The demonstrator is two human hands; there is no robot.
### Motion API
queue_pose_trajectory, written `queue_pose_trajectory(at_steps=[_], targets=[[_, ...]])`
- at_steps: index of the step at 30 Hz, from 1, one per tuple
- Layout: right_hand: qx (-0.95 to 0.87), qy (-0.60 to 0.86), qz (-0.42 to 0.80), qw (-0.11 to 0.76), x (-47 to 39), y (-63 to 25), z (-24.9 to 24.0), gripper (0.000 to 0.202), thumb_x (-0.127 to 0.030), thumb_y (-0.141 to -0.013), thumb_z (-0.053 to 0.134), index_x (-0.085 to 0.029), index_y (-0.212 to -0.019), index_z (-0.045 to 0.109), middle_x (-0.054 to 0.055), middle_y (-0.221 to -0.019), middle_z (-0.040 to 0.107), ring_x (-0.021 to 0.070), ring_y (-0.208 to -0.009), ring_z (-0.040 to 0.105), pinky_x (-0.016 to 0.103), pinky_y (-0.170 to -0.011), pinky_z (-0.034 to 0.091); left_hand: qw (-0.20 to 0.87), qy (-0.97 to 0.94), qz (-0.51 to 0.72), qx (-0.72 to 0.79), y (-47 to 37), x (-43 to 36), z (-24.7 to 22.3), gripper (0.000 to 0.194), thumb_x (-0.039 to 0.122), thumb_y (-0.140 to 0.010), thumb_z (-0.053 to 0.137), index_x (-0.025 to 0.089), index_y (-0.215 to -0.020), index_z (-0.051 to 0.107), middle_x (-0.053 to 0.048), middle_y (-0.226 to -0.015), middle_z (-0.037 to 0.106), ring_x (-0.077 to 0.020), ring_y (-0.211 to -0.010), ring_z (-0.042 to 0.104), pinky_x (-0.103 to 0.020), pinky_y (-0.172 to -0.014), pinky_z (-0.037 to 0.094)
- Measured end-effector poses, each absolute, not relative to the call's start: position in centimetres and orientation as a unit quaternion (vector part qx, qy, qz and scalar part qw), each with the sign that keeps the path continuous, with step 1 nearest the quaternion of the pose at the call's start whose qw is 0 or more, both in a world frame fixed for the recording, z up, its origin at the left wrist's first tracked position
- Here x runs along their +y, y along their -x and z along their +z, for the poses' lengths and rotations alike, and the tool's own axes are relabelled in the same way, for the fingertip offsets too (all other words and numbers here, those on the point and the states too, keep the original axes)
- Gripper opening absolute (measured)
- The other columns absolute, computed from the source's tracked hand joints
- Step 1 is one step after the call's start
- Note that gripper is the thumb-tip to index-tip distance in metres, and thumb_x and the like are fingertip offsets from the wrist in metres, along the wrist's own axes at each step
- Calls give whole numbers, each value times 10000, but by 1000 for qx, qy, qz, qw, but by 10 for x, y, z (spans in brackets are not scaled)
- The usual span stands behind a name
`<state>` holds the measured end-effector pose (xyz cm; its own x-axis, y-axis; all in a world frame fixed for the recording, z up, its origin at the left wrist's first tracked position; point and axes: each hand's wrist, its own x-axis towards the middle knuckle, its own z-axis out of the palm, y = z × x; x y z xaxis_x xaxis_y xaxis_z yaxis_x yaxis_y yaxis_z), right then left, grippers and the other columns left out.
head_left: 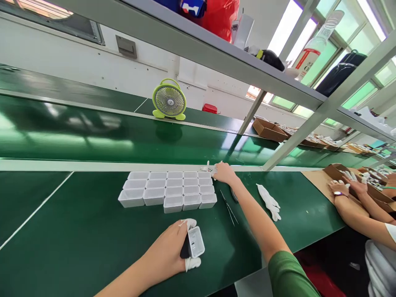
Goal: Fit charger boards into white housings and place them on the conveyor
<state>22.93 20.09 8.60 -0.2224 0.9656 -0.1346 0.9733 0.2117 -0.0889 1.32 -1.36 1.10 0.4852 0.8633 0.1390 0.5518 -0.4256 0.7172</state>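
Observation:
My left hand (pixel 173 249), with white covers on its thumb and a fingertip, grips a small white tray (pixel 196 242) and a dark piece beside it, low over the green table. Behind it stand rows of white plastic trays (pixel 175 192) pushed together. My right hand (pixel 224 172) reaches to the back right corner of the rows, its fingers closed at small white items (pixel 206 166); what it holds is too small to name. Tweezers (pixel 229 208) lie beneath my right forearm, next to a dark curved tool (pixel 234 195). A white glove (pixel 269 202) lies to the right.
A green fan (pixel 169 100) stands beyond the green belt (pixel 102 140). A shelf (pixel 216 45) with a bottle (pixel 312 51) crosses above. At the right, another person's hands (pixel 343 187) are near cardboard boxes (pixel 374 192) of white items.

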Motion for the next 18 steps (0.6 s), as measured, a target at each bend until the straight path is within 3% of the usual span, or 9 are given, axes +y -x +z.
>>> queue_pose_trajectory(at_steps=[6, 9, 12, 14, 16, 18], targets=[[751, -649, -120, -18, 210, -217, 89, 280, -366, -948, 655, -152, -1128, 655, 82, -1154, 681, 222, -1032, 668, 443, -914, 560, 362, -779, 276, 431, -12, -11, 25, 426, 295, -695, 759, 212, -1054, 545, -86, -1059, 640, -261, -963, 618, -402, -831, 533], [746, -638, -155, -110, 204, -239, 107, 352, -339, -831, 751, -124, -1102, 683, 117, -1065, 736, 283, -1030, 693, 413, -917, 545, 407, -744, 308, 432, -8, -11, 35, 396, 294, -719, 710, 220, -1056, 514, -46, -1006, 606, -208, -865, 597, -350, -764, 524], [739, -600, -192, -240, 180, -265, 125, 502, -458, -894, 602, -256, -1347, 529, 99, -1328, 654, 249, -1213, 633, 427, -991, 523, 418, -717, 380, 407, -5, -12, 45, 408, 282, -737, 687, 225, -1096, 501, -37, -1032, 582, -187, -904, 582, -347, -841, 514], [668, -481, -342, -454, 154, -273, 130, 539, -590, -835, 639, -338, -1301, 544, 65, -1380, 620, 286, -1307, 576, 508, -1046, 493, 424, -701, 409, 402, -4, -12, 49, 440, 269, -742, 675, 223, -1141, 496, -49, -1061, 586, -190, -941, 588, -353, -877, 514], [601, -402, -462, -514, 122, -266, 126, 612, -691, -718, 734, -374, -1218, 582, 28, -1398, 605, 308, -1356, 534, 534, -1114, 442, 427, -689, 420, 409, -5, -13, 49, 480, 277, -741, 671, 221, -1187, 503, -69, -1116, 602, -206, -992, 598, -365, -909, 516], [553, -374, -550, -501, 90, -250, 111, 662, -636, -624, 849, -342, -1166, 606, 52, -1325, 651, 331, -1318, 565, 547, -1129, 429, 435, -677, 426, 414, -6, -14, 46, 543, 284, -738, 674, 222, -1253, 512, -90, -1182, 615, -228, -1042, 608, -383, -940, 516]])
